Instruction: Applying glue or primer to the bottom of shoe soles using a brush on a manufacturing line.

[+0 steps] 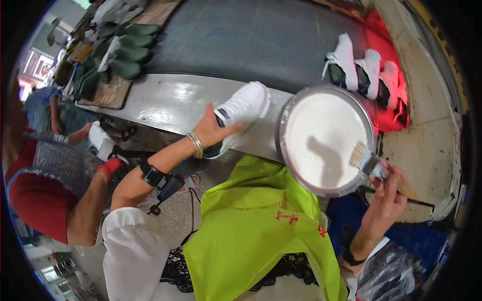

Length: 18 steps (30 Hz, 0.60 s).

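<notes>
My left hand (216, 129) is closed around a white sneaker (244, 104) with a dark heel area, its toe pointing away from me at the metal table edge (165, 95). A wooden-handled paintbrush (370, 163) is gripped by my right hand (385, 197) at the right. The pale bristles hang over the right side of a wide metal basin (284, 120) of white liquid (321, 130). A shadow falls across the liquid. The left thumb is blurred.
Several white shoes (369, 67) stand beyond the basin, on the belt's right side. Dark green sole-shaped pieces (133, 50) are stacked on a board (118, 93) at the far left of the grey conveyor belt (231, 40). Another person (45, 190) works close on my left, with a white shoe (100, 140).
</notes>
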Tool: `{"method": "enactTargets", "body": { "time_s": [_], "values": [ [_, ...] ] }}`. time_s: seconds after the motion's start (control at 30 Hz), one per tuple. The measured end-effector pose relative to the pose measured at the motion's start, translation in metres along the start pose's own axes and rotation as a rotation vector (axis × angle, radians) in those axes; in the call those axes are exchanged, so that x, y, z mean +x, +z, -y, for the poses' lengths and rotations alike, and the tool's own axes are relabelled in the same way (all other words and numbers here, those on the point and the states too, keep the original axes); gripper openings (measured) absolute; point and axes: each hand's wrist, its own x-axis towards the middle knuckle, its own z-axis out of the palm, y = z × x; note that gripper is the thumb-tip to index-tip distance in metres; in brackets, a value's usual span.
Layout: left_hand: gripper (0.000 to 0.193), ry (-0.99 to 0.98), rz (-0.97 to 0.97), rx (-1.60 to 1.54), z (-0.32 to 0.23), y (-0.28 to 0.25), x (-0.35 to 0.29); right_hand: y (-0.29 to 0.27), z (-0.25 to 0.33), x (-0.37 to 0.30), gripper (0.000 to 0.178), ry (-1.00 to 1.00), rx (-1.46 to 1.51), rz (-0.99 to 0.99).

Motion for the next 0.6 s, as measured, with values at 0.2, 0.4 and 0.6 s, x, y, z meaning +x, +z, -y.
{"method": "enactTargets", "body": {
  "time_s": [0.2,0.4,0.6],
  "values": [
    [0.112,-0.311,0.003,0.029,-0.011,0.012,0.024,-0.001,-0.007,0.007,0.024,0.028,0.079,-0.018],
    [0.051,-0.618,0.034,-0.702,0.105,0.002,0.060,0.000,-0.029,0.007,0.020,0.100,0.002,-0.004],
    [0.049,-0.668,0.305,-1.451,0.029,0.035,-0.025,-0.016,-0.071,-0.001,0.018,0.256,-0.132,-0.025]
  ]
}}
